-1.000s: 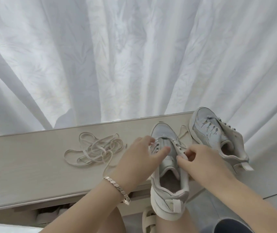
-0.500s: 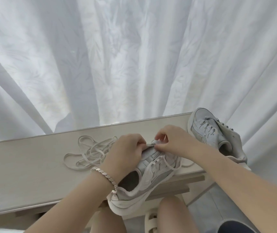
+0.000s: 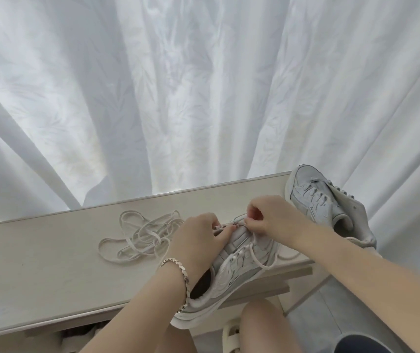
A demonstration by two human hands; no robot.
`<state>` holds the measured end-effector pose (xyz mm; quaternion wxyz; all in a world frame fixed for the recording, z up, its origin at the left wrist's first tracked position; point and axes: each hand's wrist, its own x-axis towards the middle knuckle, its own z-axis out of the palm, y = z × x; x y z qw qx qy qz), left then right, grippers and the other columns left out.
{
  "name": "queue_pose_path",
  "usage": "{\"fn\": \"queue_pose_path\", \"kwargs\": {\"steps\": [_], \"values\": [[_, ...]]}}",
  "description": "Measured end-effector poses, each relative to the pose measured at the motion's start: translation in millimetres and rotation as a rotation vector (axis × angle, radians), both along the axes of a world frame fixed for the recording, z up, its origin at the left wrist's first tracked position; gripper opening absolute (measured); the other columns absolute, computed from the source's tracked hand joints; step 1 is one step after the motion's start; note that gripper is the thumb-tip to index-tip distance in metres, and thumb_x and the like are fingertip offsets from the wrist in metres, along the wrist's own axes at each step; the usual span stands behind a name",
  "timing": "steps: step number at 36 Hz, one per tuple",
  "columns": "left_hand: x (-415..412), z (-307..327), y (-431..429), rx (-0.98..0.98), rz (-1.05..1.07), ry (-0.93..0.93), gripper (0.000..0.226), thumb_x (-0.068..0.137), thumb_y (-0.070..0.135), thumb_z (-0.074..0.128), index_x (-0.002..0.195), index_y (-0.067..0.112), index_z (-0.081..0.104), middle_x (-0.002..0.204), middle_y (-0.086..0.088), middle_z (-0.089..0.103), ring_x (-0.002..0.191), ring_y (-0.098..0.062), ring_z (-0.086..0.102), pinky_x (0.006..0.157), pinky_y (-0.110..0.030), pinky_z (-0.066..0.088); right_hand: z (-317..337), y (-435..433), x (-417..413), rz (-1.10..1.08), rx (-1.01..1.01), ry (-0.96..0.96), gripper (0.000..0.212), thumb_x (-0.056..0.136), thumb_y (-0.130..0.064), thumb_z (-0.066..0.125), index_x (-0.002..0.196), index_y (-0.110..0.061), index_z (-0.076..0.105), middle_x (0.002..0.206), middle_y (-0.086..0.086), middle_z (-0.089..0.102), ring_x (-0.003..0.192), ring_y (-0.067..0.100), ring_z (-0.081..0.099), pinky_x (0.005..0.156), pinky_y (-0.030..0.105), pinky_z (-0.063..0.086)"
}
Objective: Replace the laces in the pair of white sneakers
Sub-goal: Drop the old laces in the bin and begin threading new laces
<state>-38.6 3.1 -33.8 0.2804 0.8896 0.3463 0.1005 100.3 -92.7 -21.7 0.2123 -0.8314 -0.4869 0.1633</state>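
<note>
The person is holding one white sneaker [image 3: 239,263] tilted onto its side at the near edge of the table [image 3: 51,263], with the toe pointing away and the heel overhanging toward the lap. The left hand [image 3: 198,238] is gripping the upper, its fingers [image 3: 223,229] curling over the front eyelets. The right hand [image 3: 275,217] is pinching the threaded lace [image 3: 254,254] at the toe end between thumb and forefinger, a slack loop trailing down the shoe's side. A second sneaker [image 3: 323,205] is sitting at the table's right end, just beyond that hand. Loose laces [image 3: 142,235] are lying tangled just left of the left hand. A bracelet [image 3: 178,273] is circling the left wrist, and a white curtain [image 3: 204,85] is hanging behind.
</note>
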Motion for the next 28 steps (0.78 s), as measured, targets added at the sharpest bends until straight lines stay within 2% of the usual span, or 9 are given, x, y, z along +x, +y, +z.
{"fn": "queue_pose_path", "kwargs": {"steps": [3, 5, 7, 10, 16, 19, 21, 25, 28], "values": [[0, -1, 0, -0.004, -0.002, -0.008, 0.034, 0.086, 0.049, 0.056, 0.068, 0.020, 0.052, 0.069, 0.005, 0.063, 0.069, -0.014, 0.056, 0.060, -0.025, 0.042, -13, -7, -7, -0.278, 0.194, 0.087, 0.012, 0.075, -0.019, 0.067, 0.071, -0.015, 0.056, 0.069, -0.004, 0.058, 0.067, 0.014, 0.053, 0.062, 0.029, 0.043], [0, -1, 0, 0.012, -0.006, -0.006, 0.034, 0.086, 0.049, 0.056, 0.067, 0.021, 0.051, 0.066, 0.008, 0.057, 0.068, -0.013, 0.054, 0.059, -0.025, 0.039, -13, -5, -13, -0.345, 0.215, 0.115, 0.013, 0.075, -0.016, 0.065, 0.083, -0.019, 0.056, 0.072, -0.007, 0.058, 0.070, 0.010, 0.053, 0.060, 0.026, 0.040], [1, -2, 0, 0.017, -0.006, -0.011, 0.034, 0.086, 0.049, 0.055, 0.067, 0.021, 0.050, 0.066, 0.007, 0.057, 0.070, -0.014, 0.056, 0.059, -0.025, 0.040, -8, 3, -18, -0.274, 0.104, 0.014, 0.020, 0.080, -0.015, 0.058, 0.098, -0.024, 0.058, 0.087, -0.008, 0.058, 0.084, 0.012, 0.055, 0.066, 0.025, 0.037], [1, -2, -2, 0.042, 0.005, -0.029, 0.034, 0.087, 0.048, 0.054, 0.068, 0.020, 0.050, 0.065, 0.005, 0.055, 0.071, -0.017, 0.057, 0.060, -0.027, 0.041, -2, 14, -23, -0.142, 0.008, -0.184, 0.023, 0.084, -0.012, 0.049, 0.093, -0.023, 0.067, 0.103, -0.004, 0.057, 0.098, 0.016, 0.055, 0.073, 0.024, 0.033], [1, -3, -6, 0.097, 0.029, -0.015, 0.038, 0.087, 0.050, 0.052, 0.069, 0.017, 0.048, 0.062, 0.003, 0.051, 0.072, -0.023, 0.059, 0.063, -0.030, 0.045, 0, 5, -26, -0.161, 0.042, -0.180, 0.023, 0.086, -0.012, 0.046, 0.088, -0.017, 0.068, 0.094, -0.003, 0.060, 0.090, 0.015, 0.053, 0.072, 0.024, 0.034], [3, -2, -6, 0.115, 0.038, -0.007, 0.038, 0.088, 0.049, 0.051, 0.070, 0.016, 0.049, 0.066, 0.000, 0.053, 0.075, -0.024, 0.059, 0.062, -0.029, 0.041, -1, 1, -23, -0.270, 0.115, 0.054, 0.023, 0.083, -0.008, 0.052, 0.070, -0.020, 0.066, 0.068, -0.009, 0.059, 0.068, 0.009, 0.052, 0.059, 0.021, 0.038], [5, -2, -4, 0.088, 0.046, -0.002, 0.039, 0.089, 0.048, 0.051, 0.068, 0.015, 0.047, 0.068, -0.001, 0.055, 0.076, -0.024, 0.059, 0.061, -0.028, 0.040, 2, 2, -19, -0.406, 0.150, 0.281, 0.031, 0.082, -0.001, 0.053, 0.059, -0.019, 0.062, 0.059, -0.008, 0.059, 0.060, 0.006, 0.052, 0.053, 0.011, 0.039], [9, -2, 1, 0.063, 0.049, 0.025, 0.040, 0.090, 0.046, 0.050, 0.068, 0.012, 0.050, 0.075, -0.005, 0.061, 0.078, -0.025, 0.059, 0.063, -0.029, 0.040, 13, -1, -8, -0.612, 0.349, 1.073, 0.043, 0.081, 0.015, 0.022, 0.053, -0.006, 0.047, 0.049, 0.005, 0.053, 0.062, 0.018, 0.048, 0.060, 0.022, 0.044], [9, -2, 1, 0.083, 0.032, 0.038, 0.040, 0.090, 0.047, 0.050, 0.074, 0.011, 0.054, 0.080, -0.007, 0.063, 0.079, -0.025, 0.059, 0.066, -0.031, 0.042, 16, -6, -7, -0.521, 0.365, 1.186, 0.041, 0.079, 0.012, 0.022, 0.051, -0.012, 0.040, 0.047, 0.005, 0.044, 0.061, 0.021, 0.046, 0.068, 0.026, 0.041]]}}
